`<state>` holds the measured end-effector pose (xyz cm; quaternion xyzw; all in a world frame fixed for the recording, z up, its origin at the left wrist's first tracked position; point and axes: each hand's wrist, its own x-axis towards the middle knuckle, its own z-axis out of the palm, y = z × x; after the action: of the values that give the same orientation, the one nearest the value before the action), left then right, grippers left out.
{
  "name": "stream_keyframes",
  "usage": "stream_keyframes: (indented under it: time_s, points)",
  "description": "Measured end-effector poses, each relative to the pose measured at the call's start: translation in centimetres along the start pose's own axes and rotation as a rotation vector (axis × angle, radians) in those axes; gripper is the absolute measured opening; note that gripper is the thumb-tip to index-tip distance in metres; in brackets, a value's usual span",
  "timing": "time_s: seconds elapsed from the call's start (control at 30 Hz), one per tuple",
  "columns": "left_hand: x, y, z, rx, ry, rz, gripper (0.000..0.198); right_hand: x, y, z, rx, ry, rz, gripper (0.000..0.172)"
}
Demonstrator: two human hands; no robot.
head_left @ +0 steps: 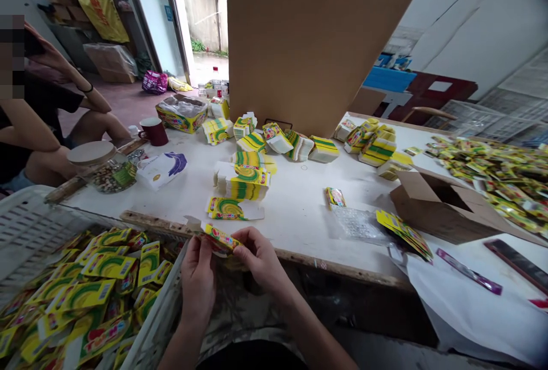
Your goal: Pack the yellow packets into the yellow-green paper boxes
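Observation:
Both my hands grip one small yellow printed carton (pixel 221 237) just over the table's front edge. My left hand (pixel 199 270) pinches its left end, where a white flap stands out. The right end is between the thumb and fingers of my right hand (pixel 257 258). Just beyond them a flat carton blank (pixel 229 208) lies on the white table. Behind it sits a stack of flat cartons (pixel 246 181). To my left a white plastic crate (pixel 160 296) holds many filled-looking yellow cartons (pixel 109 264).
More carton stacks (pixel 252 143) line the back, before a tall cardboard sheet (pixel 308 44). On the left are a jar (pixel 103 170), a tissue box (pixel 161 169) and a mug (pixel 154 131). An open cardboard box (pixel 445 204) stands right. A person (pixel 43 101) sits far left.

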<state>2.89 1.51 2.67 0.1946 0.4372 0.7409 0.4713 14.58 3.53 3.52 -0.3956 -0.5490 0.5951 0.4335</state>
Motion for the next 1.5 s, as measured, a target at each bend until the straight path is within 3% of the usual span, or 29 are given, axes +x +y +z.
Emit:
stream_keyframes:
  time_s: [0.13,0.23,0.37,0.43,0.5,0.57,0.63,0.7,0.73,0.8,0.9,1.07,1.27,1.37,1.43,1.5]
  points:
    - [0.3,-0.6,-0.3,0.071,0.071,-0.001,0.030,0.1,0.5,-0.3,-0.172,0.081,-0.035,0.018]
    - [0.8,0.6,-1.0,0.146,0.015,-0.038,0.039,0.4,0.1,-1.4,-0.277,0.132,-0.092,0.014]
    - [1.6,4.3,-2.1,0.269,-0.215,0.125,0.077,0.1,-1.9,-3.2,-0.578,0.078,-0.304,0.015]
    - [1.8,5.7,-2.3,0.529,-0.373,0.123,0.093,-0.3,-2.9,-3.3,-0.795,-0.036,-0.481,0.021]
    - [1.8,5.8,-2.0,0.784,-0.539,0.077,0.084,-0.8,-3.6,-2.9,-0.893,-0.150,-0.612,0.023]
    - [1.5,4.9,-1.5,0.911,-0.654,0.034,0.059,-1.2,-3.8,-2.5,-0.863,-0.106,-0.641,0.031]
    - [1.1,3.4,-1.1,0.934,-0.597,0.054,0.051,-1.4,-3.5,-2.2,-0.741,0.084,-0.559,0.057]
    - [0.4,2.0,-1.0,0.932,-0.453,0.127,0.065,-1.5,-3.0,-2.2,-0.549,0.198,-0.398,0.068]
    - [0.1,1.5,-1.0,0.936,-0.415,0.164,0.073,-1.5,-2.6,-2.1,-0.433,0.186,-0.298,0.062]
    - [-0.7,0.7,-1.1,0.945,-0.446,0.225,0.078,-1.4,-1.9,-1.9,-0.216,0.080,-0.087,0.049]
    - [-1.5,0.4,-1.1,0.981,-0.549,0.318,0.067,-1.2,-0.9,-1.5,-0.041,-0.028,0.088,0.045]
    - [-1.6,0.7,-0.9,1.117,-0.542,0.346,0.048,-1.3,0.0,-1.2,0.000,-0.024,0.015,0.059]
    - [-0.9,-0.3,-1.3,0.954,-0.553,0.196,0.055,-2.5,-0.3,-1.3,-0.335,-0.158,-0.183,0.059]
    - [-0.7,-0.7,-1.6,0.932,-0.519,0.306,0.069,-2.2,0.0,-1.8,-0.345,-0.017,-0.224,0.051]
    - [-0.5,-0.6,-1.8,1.020,-0.500,0.381,0.064,-1.7,0.2,-2.2,-0.320,0.095,-0.219,0.051]
    - [-0.4,-0.5,-1.9,1.119,-0.506,0.415,0.054,-1.4,0.5,-2.5,-0.306,0.114,-0.227,0.050]
